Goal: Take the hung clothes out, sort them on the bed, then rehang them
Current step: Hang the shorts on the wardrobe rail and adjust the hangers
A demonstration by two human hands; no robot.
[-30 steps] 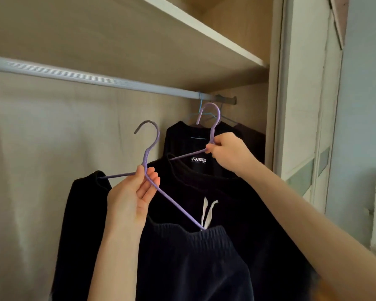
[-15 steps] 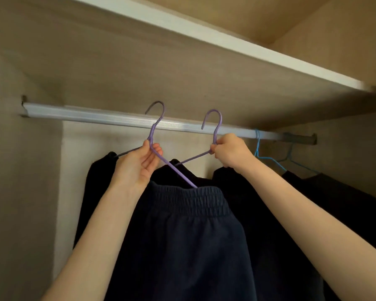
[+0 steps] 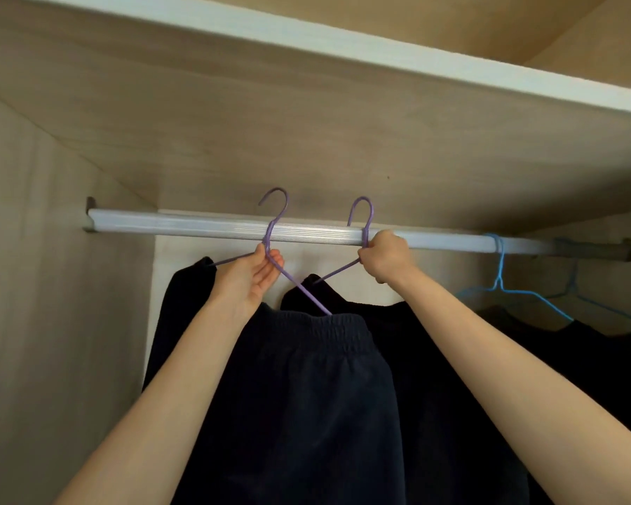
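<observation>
While the left hand (image 3: 249,277) grips one purple hanger (image 3: 271,231), the right hand's (image 3: 385,258) curled fingers (image 3: 368,254) pinch the other hanger (image 3: 368,222).

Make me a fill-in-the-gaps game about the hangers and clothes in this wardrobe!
1. The first hanger, in the left hand, and the second hanger, in the right hand, are both ____.
2. The third hanger, hooked on the rail at the far right, is ____.
3. The trousers with the stretchy waistband hang on the ____ hanger.

Missing words: purple, blue, first.
</observation>
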